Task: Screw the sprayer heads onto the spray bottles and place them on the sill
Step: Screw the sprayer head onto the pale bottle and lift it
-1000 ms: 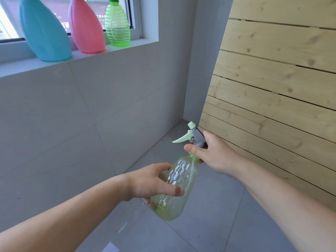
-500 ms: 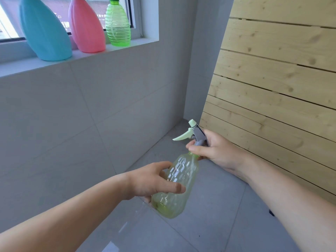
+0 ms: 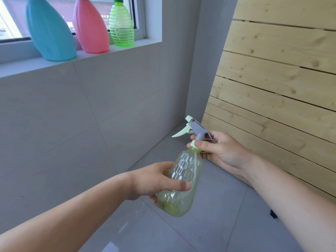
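A translucent yellow-green plastic spray bottle with a faceted, honeycomb-patterned body is held in the air over the grey tiled floor, tilted so its neck leans up and away from the person. The left hand is wrapped around the bottle's lower body, thumb across the near side and fingers behind it. The right hand is closed on the neck, thumb and fingers pinching the pale green collar at the base of the grey and mint-green trigger sprayer head, which sits on top of the bottle with its trigger pointing left. Whether the collar is fully threaded down cannot be told.

Up at the left, on the white window sill, three more bottles stand upright in a row: a teal opaque plastic bottle toward the sill's left part, a pink opaque plastic bottle just beside it, and a bright green ribbed translucent bottle nearest the sill's right end. Their tops are cut off by the frame edge. Grey wall tiles run below the sill, and a pale pine slatted panel stands at the right.
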`<state>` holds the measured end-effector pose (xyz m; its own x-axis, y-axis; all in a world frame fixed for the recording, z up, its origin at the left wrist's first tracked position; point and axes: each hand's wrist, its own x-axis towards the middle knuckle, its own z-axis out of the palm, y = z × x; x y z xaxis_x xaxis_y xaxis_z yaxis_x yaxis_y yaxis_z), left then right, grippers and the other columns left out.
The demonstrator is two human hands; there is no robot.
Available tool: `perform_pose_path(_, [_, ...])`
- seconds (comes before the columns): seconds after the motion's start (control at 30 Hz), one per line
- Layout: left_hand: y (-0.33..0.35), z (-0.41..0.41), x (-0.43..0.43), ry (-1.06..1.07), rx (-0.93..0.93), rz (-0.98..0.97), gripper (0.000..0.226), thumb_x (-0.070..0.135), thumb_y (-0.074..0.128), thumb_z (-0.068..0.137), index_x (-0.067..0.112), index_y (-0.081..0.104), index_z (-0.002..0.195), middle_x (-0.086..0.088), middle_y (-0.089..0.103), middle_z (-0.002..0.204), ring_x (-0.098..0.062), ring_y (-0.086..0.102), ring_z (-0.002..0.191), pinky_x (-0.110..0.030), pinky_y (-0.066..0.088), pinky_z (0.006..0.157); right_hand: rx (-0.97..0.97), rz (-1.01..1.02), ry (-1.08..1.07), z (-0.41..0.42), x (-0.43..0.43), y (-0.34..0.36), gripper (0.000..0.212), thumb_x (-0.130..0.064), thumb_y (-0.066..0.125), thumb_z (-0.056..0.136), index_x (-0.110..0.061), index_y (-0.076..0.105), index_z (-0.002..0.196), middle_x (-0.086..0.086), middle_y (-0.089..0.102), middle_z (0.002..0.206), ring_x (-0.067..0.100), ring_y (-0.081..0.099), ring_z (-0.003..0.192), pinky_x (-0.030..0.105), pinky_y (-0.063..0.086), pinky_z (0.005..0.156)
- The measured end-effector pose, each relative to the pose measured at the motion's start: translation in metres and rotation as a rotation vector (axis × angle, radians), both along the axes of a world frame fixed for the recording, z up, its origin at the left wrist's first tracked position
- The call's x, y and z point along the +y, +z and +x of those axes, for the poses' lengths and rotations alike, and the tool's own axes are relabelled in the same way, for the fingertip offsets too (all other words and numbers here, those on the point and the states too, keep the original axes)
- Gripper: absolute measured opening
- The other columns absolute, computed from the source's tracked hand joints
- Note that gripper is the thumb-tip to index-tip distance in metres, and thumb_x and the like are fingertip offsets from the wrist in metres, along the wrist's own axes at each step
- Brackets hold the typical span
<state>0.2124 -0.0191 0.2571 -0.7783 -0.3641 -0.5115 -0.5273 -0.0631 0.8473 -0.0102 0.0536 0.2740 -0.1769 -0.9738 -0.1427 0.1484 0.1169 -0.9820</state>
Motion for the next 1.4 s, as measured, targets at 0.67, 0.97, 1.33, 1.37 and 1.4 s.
perform_pose_path(0.67, [0.012, -0.01, 0.014, 0.153, 0.255, -0.147, 0.06, 0.055, 0.08, 0.066, 0.017, 0.058, 0.107, 0.004, 0.064, 0.087, -0.014, 0.064, 0.077, -0.038, 0.056, 0.077, -0.224, -0.116, -0.174, 0.036, -0.003, 0.018, 0.03, -0.026, 0.065, 0.087, 0.0, 0.069, 0.101, 0.016, 0.074, 0.098, 0.025, 0.074, 0.097, 0.041, 0.053, 0.093])
perform_pose_path(0.97, [0.015, -0.01, 0.012, 0.163, 0.231, -0.158, 0.066, 0.06, 0.079, 0.068, 0.022, 0.057, 0.118, 0.006, 0.063, 0.094, -0.01, 0.063, 0.081, -0.034, 0.055, 0.079, -0.209, -0.084, -0.16, 0.032, -0.002, 0.021, 0.033, -0.029, 0.064, 0.091, -0.004, 0.067, 0.112, 0.016, 0.077, 0.107, 0.024, 0.074, 0.103, 0.041, 0.052, 0.093])
perform_pose_path(1.33, [0.048, 0.018, -0.013, 0.497, 0.426, -0.173, 0.045, 0.06, 0.048, 0.103, 0.02, 0.054, 0.124, 0.003, 0.065, 0.102, -0.01, 0.068, 0.09, -0.03, 0.058, 0.084, 0.336, -0.131, 0.111, 0.067, 0.003, 0.036, 0.033, -0.037, 0.061, 0.091, -0.052, 0.061, 0.12, -0.006, 0.076, 0.114, 0.011, 0.07, 0.109, 0.035, 0.056, 0.091])
perform_pose_path(1.37, [0.053, 0.025, -0.017, 0.505, 0.441, -0.194, 0.048, 0.063, 0.047, 0.099, 0.022, 0.054, 0.124, 0.002, 0.066, 0.102, -0.012, 0.068, 0.093, -0.035, 0.058, 0.091, 0.378, -0.161, 0.119, 0.075, -0.001, 0.041, 0.039, -0.041, 0.063, 0.087, -0.058, 0.057, 0.121, -0.009, 0.075, 0.114, 0.009, 0.068, 0.11, 0.034, 0.054, 0.093])
perform_pose_path(1.4, [0.057, 0.032, -0.02, 0.504, 0.45, -0.225, 0.051, 0.066, 0.046, 0.095, 0.025, 0.054, 0.124, 0.0, 0.066, 0.103, -0.013, 0.068, 0.096, -0.039, 0.057, 0.097, 0.418, -0.194, 0.122, 0.083, -0.006, 0.046, 0.044, -0.045, 0.064, 0.083, -0.063, 0.053, 0.122, -0.012, 0.074, 0.115, 0.007, 0.067, 0.111, 0.033, 0.051, 0.095])
